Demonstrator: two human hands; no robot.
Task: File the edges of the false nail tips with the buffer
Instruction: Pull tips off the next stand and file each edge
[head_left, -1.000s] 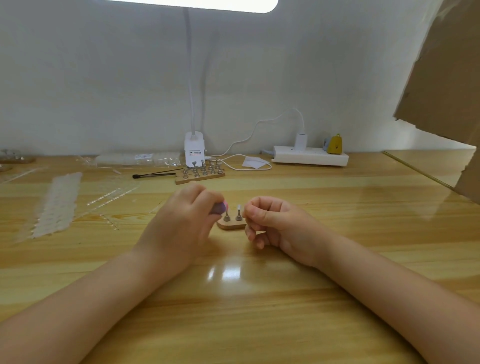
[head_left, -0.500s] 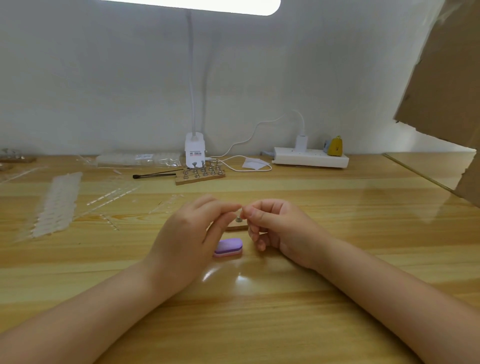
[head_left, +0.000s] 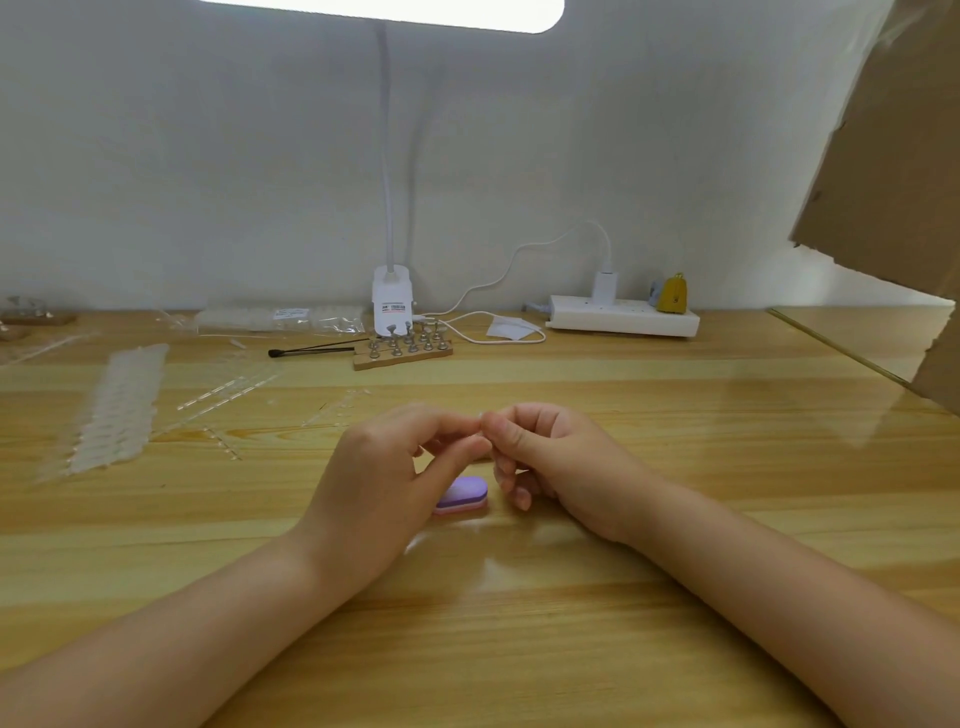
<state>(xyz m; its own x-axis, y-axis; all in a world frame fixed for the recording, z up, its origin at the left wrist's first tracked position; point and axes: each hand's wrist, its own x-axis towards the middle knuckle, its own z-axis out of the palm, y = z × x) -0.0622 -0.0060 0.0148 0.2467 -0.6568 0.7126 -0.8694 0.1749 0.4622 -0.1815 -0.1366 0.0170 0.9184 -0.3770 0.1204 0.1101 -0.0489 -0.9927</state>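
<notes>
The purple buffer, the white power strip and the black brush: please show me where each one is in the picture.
purple buffer (head_left: 464, 492): head view, on its purple top face, right of the left thumb.
white power strip (head_left: 623, 314): head view, middle of its top.
black brush (head_left: 311, 351): head view, on its thin handle.

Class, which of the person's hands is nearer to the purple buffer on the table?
Left. The left hand lies right beside the buffer, partly overlapping it; the right hand sits further off, to its right.
</notes>
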